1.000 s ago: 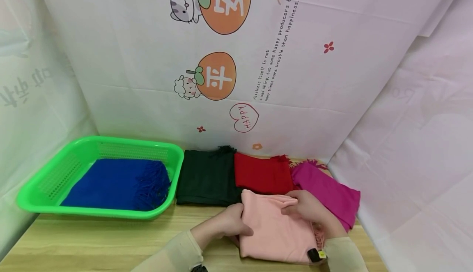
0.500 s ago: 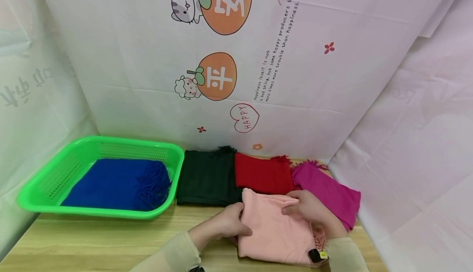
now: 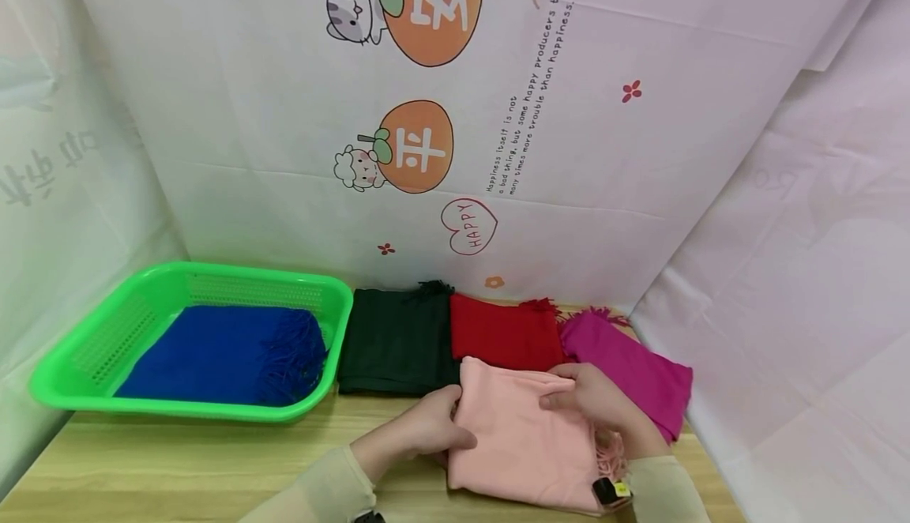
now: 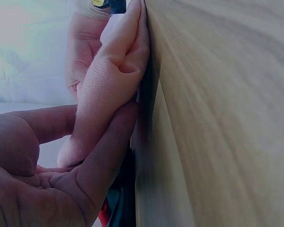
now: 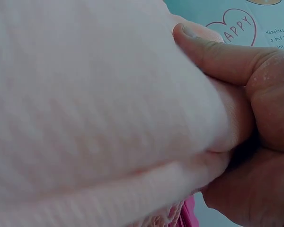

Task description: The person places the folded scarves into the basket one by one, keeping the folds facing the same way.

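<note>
A folded pink scarf (image 3: 522,436) with fringe at its right side is held between both hands, near the front of the table. My left hand (image 3: 430,426) grips its left edge, thumb on top; in the left wrist view the fingers (image 4: 109,156) reach beneath the folded layers. At the far right corner my right hand (image 3: 586,396) pinches the scarf, and the right wrist view shows the thumb (image 5: 217,56) lying over the cloth (image 5: 109,109). The right hand's other fingers are mostly hidden behind the fabric.
A green plastic basket (image 3: 92,406) at the left holds a folded blue scarf (image 3: 213,353). Along the back wall lie folded scarves: dark green (image 3: 398,341), red (image 3: 505,333) and magenta (image 3: 640,361). White printed sheets (image 3: 569,128) enclose the wooden table (image 3: 213,468).
The left edge of the pink scarf has shifted slightly to the left along with my left hand. My right hand has barely moved and keeps its hold.
</note>
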A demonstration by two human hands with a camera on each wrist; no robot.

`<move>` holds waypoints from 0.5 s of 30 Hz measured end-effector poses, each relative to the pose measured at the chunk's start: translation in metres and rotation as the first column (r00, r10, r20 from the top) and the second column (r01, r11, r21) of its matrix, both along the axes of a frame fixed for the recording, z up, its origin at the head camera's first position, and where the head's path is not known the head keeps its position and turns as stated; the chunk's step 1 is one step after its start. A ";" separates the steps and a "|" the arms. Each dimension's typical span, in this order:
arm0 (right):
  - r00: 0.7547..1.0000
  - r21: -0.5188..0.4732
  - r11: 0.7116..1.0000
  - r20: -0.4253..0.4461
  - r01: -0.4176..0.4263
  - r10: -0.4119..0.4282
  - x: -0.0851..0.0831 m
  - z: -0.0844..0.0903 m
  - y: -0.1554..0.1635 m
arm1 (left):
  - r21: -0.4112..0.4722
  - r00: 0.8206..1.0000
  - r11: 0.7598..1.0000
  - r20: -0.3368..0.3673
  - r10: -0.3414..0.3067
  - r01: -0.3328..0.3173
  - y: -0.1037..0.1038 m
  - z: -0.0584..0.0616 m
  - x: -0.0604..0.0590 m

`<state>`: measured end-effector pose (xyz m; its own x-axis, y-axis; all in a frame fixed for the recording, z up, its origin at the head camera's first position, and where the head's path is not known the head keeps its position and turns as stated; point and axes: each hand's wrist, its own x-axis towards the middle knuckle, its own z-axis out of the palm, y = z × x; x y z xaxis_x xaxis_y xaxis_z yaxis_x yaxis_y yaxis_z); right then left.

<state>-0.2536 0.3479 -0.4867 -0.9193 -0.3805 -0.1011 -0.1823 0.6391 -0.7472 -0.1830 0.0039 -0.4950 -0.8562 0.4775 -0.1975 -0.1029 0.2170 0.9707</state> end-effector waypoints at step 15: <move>0.999 -0.082 0.996 0.033 -0.017 0.020 0.000 0.001 -0.002 | 0.011 1.000 1.000 -0.028 -0.007 0.007 -0.013 0.000 -0.002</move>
